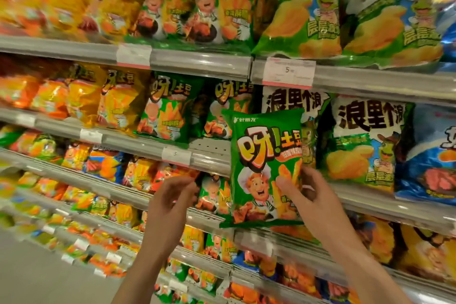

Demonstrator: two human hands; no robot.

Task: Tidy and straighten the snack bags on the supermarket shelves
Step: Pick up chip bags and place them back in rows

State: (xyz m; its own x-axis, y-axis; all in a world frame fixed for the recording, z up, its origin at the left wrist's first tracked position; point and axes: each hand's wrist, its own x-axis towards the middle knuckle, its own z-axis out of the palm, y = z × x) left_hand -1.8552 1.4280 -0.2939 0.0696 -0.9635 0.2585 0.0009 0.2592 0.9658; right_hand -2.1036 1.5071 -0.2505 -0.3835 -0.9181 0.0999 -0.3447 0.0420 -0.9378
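A green snack bag [264, 155] with a cartoon chef stands upright in front of the shelves, held off the second shelf. My right hand [308, 192] grips its lower right edge, thumb on the front and fingers behind. My left hand [172, 195] hovers just left of the bag with loosely curled fingers, holding nothing. Behind the bag, the second shelf [212, 158] shows a gap between two more green bags of the same kind [167, 111] and the white-and-green bags [365, 140].
Rows of yellow and orange bags [81, 96] fill the shelves to the left. Blue bags [429, 155] stand at the far right. A price tag [288, 73] hangs on the upper rail. Lower shelves [246, 254] with small bags sit beneath my arms.
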